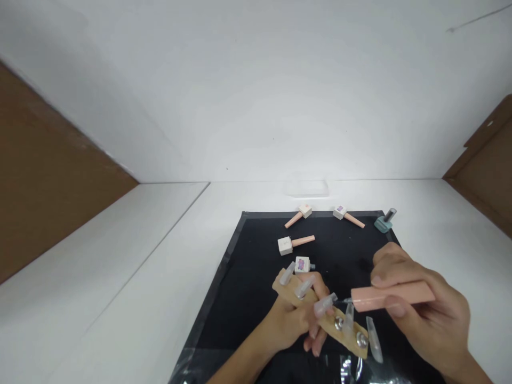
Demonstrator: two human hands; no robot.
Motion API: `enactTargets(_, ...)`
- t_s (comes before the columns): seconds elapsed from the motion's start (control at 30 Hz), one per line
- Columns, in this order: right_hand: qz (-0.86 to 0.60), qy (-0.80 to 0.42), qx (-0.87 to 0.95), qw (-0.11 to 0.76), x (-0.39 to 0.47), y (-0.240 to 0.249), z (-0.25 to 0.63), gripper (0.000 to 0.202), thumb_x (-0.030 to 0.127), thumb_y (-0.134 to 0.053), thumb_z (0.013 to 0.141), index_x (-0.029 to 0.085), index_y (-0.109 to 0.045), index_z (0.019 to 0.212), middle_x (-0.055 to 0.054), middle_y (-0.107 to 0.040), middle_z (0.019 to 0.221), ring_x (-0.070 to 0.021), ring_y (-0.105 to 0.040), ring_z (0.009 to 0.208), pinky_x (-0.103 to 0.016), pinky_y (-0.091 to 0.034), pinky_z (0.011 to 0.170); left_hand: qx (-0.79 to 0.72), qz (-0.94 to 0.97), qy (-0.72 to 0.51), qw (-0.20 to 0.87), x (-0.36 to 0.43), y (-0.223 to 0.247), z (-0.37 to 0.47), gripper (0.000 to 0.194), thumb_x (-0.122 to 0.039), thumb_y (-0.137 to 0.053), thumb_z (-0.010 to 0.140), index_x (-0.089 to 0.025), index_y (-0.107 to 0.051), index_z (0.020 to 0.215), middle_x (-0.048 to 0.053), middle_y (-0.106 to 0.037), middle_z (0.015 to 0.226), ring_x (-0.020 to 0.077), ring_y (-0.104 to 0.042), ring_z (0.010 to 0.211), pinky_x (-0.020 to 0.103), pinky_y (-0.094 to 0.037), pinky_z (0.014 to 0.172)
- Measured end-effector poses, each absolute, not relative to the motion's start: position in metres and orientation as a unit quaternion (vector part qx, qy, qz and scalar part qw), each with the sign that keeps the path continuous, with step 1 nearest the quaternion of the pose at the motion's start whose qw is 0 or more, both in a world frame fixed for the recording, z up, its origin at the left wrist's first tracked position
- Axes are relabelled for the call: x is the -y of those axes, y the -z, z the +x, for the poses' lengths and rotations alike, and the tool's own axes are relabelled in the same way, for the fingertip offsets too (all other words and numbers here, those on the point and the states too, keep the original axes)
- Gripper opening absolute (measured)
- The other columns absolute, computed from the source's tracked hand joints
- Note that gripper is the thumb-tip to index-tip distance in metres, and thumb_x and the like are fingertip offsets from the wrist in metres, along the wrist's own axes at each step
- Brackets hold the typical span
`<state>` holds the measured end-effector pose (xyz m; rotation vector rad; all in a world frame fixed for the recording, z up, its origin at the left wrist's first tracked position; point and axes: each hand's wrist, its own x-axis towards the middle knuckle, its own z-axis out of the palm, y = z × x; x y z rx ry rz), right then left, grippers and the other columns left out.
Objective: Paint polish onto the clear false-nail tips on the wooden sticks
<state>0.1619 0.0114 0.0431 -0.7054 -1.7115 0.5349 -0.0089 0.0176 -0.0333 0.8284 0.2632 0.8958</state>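
Observation:
My left hand (294,322) grips a wooden nail display strip (340,333), held at a slant. Several clear false nails stick up from it on round metal mounts, one nail (326,304) near my left fingers looking slightly pinkish. Pinched in my right hand (424,304) is a pink nail polish brush cap (392,296). Its thin brush (343,301) points left, with the bristles at the tip of that pinkish nail. Just behind the strip is a white polish bottle (302,264) with its cap off and its neck showing.
On the black mat (252,277) lie white polish bottles with pink caps: one at the back (305,210), one further right (340,212), one nearer (285,245). A teal bottle (383,224) lies at the mat's right corner. A clear tray (307,188) sits by the white wall (256,96).

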Motion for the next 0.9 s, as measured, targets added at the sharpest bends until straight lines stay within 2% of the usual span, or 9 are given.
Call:
enactTargets(0.2, -0.29, -0.229, 0.752, 0.546, -0.0127, -0.0455, 0.1619, 0.014, 0.032, -0.055, 0.092, 0.021, -0.063, 0.089, -0.001, -0.062, 0.06, -0.0158, -0.054, 0.053, -0.033, -0.045, 0.054, -0.127, 0.39, -0.432, 0.803, -0.0175, 0.033, -0.0063, 0.024, -0.029, -0.067, 0.08, -0.015, -0.05, 0.07, -0.01, -0.042, 0.04, 0.0032, -0.042, 0.029, 0.008, -0.035, 0.028)
enactTargets(0.3, -0.308, -0.216, 0.735, 0.565, -0.0122, -0.0449, 0.1623, 0.012, 0.03, -0.055, 0.092, 0.022, -0.064, 0.089, -0.001, -0.061, 0.061, -0.0166, -0.053, 0.055, -0.033, -0.044, 0.055, -0.133, 0.391, -0.428, 0.804, -0.0171, 0.033, -0.0067, 0.024, -0.029, -0.066, 0.08, -0.015, -0.05, 0.069, -0.01, -0.041, 0.04, 0.0034, -0.042, 0.029, 0.008, -0.035, 0.029)
enactTargets(0.47, -0.277, -0.229, 0.755, 0.548, -0.0124, -0.0451, 0.1626, 0.014, 0.031, -0.056, 0.092, 0.02, -0.064, 0.09, -0.001, -0.066, 0.062, -0.0145, -0.055, 0.051, -0.033, -0.044, 0.055, -0.135, 0.387, -0.429, 0.805, -0.0171, 0.0317, -0.0056, 0.029, -0.035, -0.068, 0.078, -0.015, -0.049, 0.07, -0.01, -0.041, 0.04, 0.0039, -0.042, 0.029, 0.008, -0.033, 0.027)
enactTargets(0.67, -0.304, -0.185, 0.734, 0.579, -0.013, -0.0469, 0.1595, 0.012, 0.029, -0.056, 0.092, 0.02, -0.062, 0.087, 0.0, -0.062, 0.06, -0.0145, -0.054, 0.052, -0.033, -0.044, 0.056, -0.115, 0.382, -0.422, 0.814, -0.0173, 0.0333, -0.0076, 0.026, -0.031, -0.065, 0.081, -0.015, -0.05, 0.069, -0.01, -0.04, 0.04, 0.0033, -0.042, 0.029, 0.008, -0.034, 0.028)
enactTargets(0.77, -0.268, -0.187, 0.762, 0.559, -0.0149, -0.0511, 0.1566, 0.017, 0.032, -0.054, 0.093, 0.018, -0.06, 0.086, 0.0, -0.063, 0.058, -0.0128, -0.056, 0.047, -0.031, -0.044, 0.053, -0.119, 0.381, -0.433, 0.808, -0.0187, 0.0326, -0.0069, 0.026, -0.031, -0.067, 0.08, -0.014, -0.05, 0.069, -0.01, -0.042, 0.04, 0.0027, -0.041, 0.028, 0.008, -0.034, 0.028)
enactTargets(0.9, -0.291, -0.159, 0.764, 0.554, -0.0155, -0.053, 0.1554, 0.015, 0.03, -0.053, 0.094, 0.019, -0.06, 0.084, 0.001, -0.061, 0.054, -0.0128, -0.054, 0.043, -0.032, -0.042, 0.05, -0.112, 0.375, -0.424, 0.817, -0.0199, 0.0326, -0.006, 0.024, -0.03, -0.067, 0.08, -0.015, -0.05, 0.07, -0.01, -0.042, 0.04, 0.0033, -0.042, 0.029, 0.007, -0.034, 0.028)
